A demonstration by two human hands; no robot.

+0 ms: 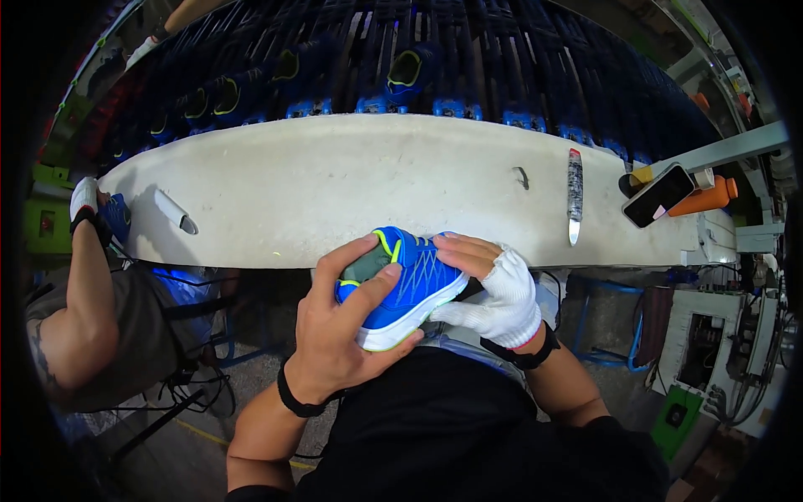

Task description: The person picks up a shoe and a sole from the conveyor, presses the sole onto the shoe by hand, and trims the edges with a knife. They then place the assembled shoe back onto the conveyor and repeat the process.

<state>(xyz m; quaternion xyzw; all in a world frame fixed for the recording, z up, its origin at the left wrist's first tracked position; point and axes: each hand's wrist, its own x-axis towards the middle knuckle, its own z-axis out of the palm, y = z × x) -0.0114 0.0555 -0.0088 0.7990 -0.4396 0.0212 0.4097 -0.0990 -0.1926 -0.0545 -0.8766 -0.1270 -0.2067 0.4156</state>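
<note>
Our left grip (332, 335) and right grip (506, 293) clasp one blue shoe (411, 284); one knife (575, 191) lies toward the desk's (360, 184) right end.

Shoe (418, 289) partly hidden behind left hand (330, 335), right hand (502, 297); far shoes (405, 72) blurred.

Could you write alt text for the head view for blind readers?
A bare left hand and a right hand partly gloved in white hold a blue, white-soled shoe at the near edge of a pale workbench. A knife with a mottled handle lies on the bench to the right; more blue shoes sit beyond on a dark slatted rack.
</note>
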